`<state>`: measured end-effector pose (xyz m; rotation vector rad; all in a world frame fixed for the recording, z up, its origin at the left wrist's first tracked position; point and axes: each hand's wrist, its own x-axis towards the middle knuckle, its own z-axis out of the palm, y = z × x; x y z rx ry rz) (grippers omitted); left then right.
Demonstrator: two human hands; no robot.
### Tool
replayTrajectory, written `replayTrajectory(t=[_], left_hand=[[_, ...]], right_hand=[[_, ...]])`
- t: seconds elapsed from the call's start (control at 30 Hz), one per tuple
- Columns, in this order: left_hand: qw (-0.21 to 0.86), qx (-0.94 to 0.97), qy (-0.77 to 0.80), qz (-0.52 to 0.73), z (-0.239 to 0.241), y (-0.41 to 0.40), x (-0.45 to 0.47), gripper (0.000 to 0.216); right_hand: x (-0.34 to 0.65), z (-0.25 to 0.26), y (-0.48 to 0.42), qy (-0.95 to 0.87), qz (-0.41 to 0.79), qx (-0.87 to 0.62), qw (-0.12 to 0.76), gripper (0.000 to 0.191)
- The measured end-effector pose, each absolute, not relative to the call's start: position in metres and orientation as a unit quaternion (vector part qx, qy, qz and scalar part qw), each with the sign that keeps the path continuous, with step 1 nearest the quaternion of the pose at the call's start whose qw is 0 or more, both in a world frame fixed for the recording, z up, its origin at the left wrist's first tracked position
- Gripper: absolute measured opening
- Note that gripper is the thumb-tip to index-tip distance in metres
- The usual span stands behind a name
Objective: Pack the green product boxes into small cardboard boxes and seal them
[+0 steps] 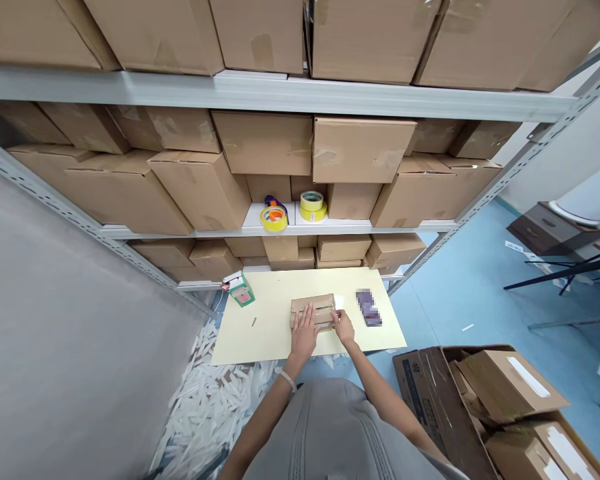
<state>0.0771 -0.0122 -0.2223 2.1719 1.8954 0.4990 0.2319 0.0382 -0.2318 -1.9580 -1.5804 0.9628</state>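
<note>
A small brown cardboard parcel (314, 307) lies on a pale yellow table top (275, 333). My left hand (304, 333) rests flat on the parcel's near left part, fingers stretched out. My right hand (343, 327) is at the parcel's right end, fingers pinched on a small white label (339, 303) against the box. A blurred dark purple flat object (369, 308) lies just right of the hands.
A small green-and-white device (241, 289) stands at the table's back left. Yellow tape rolls (274, 218) (313, 205) sit on a grey shelf among many cardboard boxes. An open carton (490, 400) of small parcels stands at the right. White paper strips (205, 407) litter the floor.
</note>
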Motion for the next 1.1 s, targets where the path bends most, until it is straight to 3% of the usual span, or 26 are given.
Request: replayTrajectory(t=[0.1,0.2,0.43,0.6,0.83,1.0,1.1], left_hand=[[0.108,0.739,0.643,0.172,-0.227,-0.012,0.077,0.064],[0.112,0.739,0.643,0.168,-0.228,-0.01,0.076,0.061],[0.115,0.742,0.636,0.176,-0.228,-0.012,0.073,0.064],[0.104,0.751,0.632,0.16,-0.231,-0.011,0.069,0.066],[0.087,0.76,0.63,0.136,-0.231,-0.01,0.065,0.068],[0.098,0.767,0.621,0.13,-0.233,-0.008,0.064,0.07],[0.105,0.77,0.617,0.125,-0.233,-0.008,0.062,0.071]], right_hand=[[0.235,-0.224,0.049,-0.578,0.333,-0.713,0.219,0.025],[0.23,-0.19,0.079,-0.62,0.261,-0.688,0.272,0.031],[0.144,-0.035,0.194,-0.768,0.148,-0.461,0.419,0.033],[0.056,0.03,0.24,-0.83,0.103,-0.41,0.364,0.035],[-0.015,0.019,0.253,-0.825,0.09,-0.537,0.151,0.048],[-0.024,-0.007,0.252,-0.829,0.023,-0.538,0.151,0.056],[-0.021,-0.014,0.256,-0.837,0.009,-0.524,0.159,0.051]])
